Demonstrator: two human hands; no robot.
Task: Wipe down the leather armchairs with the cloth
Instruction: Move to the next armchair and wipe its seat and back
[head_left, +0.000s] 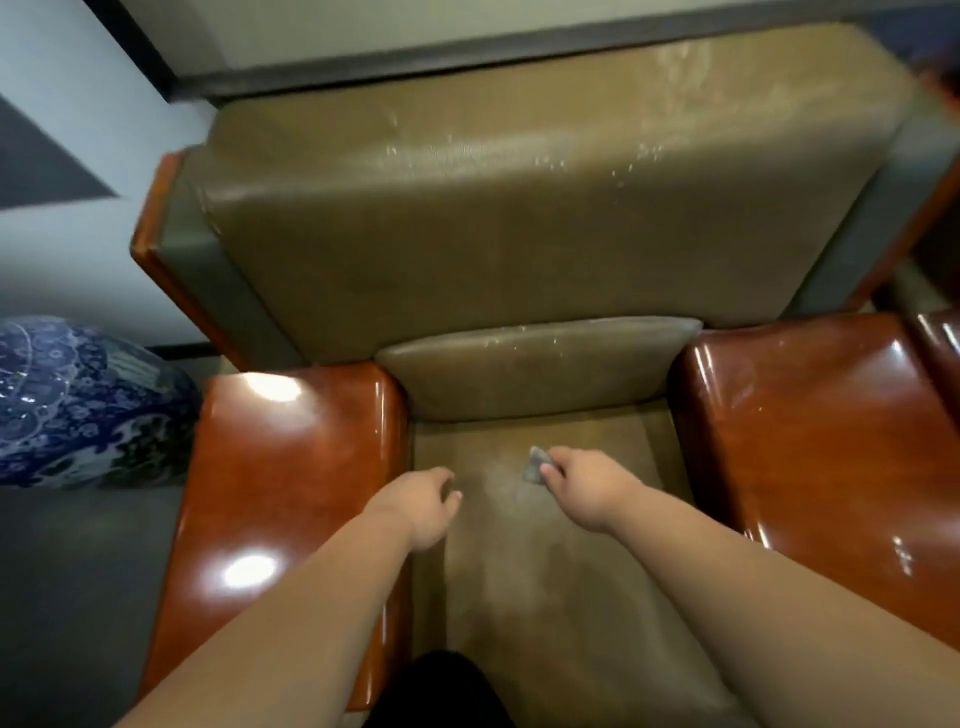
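An olive-brown leather armchair (519, 218) fills the view, with a tall back cushion, a small lumbar cushion (535, 364) and a seat (530, 561) below me. My right hand (582, 488) grips a small grey cloth (537, 464) and holds it down on the seat, near its middle. My left hand (423, 506) hovers over the left part of the seat with its fingers loosely curled and nothing in it. Pale scuffed patches mark the back cushion's upper right.
Glossy reddish-brown wooden armrests flank the seat, the left armrest (291, 483) and the right armrest (831, 441). A blue-and-white porcelain jar (78, 400) stands on the grey floor at the left. A wall with a dark baseboard (467, 57) runs behind the chair.
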